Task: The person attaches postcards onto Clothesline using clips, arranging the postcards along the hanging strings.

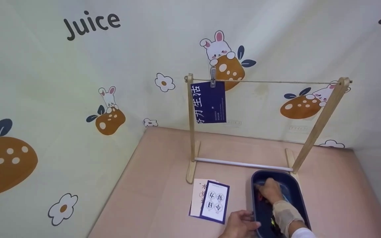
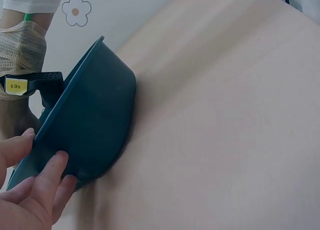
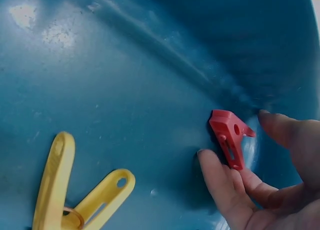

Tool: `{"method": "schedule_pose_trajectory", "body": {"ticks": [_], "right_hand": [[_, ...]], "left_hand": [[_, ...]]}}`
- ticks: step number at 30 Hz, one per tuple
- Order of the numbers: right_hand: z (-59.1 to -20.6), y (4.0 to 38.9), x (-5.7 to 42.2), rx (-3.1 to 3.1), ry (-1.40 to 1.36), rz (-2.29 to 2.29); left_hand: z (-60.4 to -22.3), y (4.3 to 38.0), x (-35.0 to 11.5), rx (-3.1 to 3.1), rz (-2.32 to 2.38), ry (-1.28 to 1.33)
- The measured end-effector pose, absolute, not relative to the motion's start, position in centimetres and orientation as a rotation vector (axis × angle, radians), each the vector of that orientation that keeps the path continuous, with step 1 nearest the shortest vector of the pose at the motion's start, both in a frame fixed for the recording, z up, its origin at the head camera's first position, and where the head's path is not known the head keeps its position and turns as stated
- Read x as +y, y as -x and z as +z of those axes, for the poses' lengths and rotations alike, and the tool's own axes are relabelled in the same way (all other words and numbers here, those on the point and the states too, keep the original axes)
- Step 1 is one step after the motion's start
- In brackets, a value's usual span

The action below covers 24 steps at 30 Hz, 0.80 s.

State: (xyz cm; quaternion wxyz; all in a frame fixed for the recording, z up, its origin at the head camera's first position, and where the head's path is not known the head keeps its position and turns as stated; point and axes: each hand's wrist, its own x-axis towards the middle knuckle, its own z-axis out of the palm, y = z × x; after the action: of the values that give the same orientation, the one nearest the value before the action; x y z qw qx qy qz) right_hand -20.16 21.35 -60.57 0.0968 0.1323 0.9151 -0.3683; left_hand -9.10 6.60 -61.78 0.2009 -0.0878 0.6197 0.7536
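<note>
Inside a deep blue plastic basin (image 1: 254, 193) at the lower right of the head view, my right hand (image 1: 271, 191) reaches down to the floor of it. The right wrist view has a red clothespin (image 3: 226, 137) lying between that hand's thumb and fingers. Its fingertips are right at the clip, while the thumb stands apart from it. A yellow clothespin (image 3: 55, 180) lies farther left in the basin. My left hand (image 1: 238, 224) grips the basin's near left side, the thumb at the rim and the fingers (image 2: 52, 175) against the outer wall.
Behind the basin stands a wooden rack (image 1: 321, 122) with a cord (image 1: 276, 82) strung across its top. A clear clip (image 1: 213, 77) holds a dark blue card (image 1: 212, 104) on the cord. Left of the basin, a blue-edged card (image 1: 215, 201) overlaps a pale card (image 1: 197, 198).
</note>
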Motion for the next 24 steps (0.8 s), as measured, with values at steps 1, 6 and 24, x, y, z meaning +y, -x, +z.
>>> {"method": "schedule_pose_trajectory", "body": {"ticks": [1, 6, 24], "right_hand": [[-60.57, 20.12, 21.37, 2.710, -0.391, -1.093], [-60.66, 20.00, 21.48, 2.723, -0.376, -1.092], [-60.57, 19.94, 21.39, 2.789, -0.373, -0.999]], "left_hand": [[-61.79, 9.09, 6.63, 1.728, 2.101, 0.259], [-61.77, 9.07, 6.70, 1.748, 2.051, 0.292], [-62.18, 8.99, 6.26, 1.834, 1.990, 0.233]]}}
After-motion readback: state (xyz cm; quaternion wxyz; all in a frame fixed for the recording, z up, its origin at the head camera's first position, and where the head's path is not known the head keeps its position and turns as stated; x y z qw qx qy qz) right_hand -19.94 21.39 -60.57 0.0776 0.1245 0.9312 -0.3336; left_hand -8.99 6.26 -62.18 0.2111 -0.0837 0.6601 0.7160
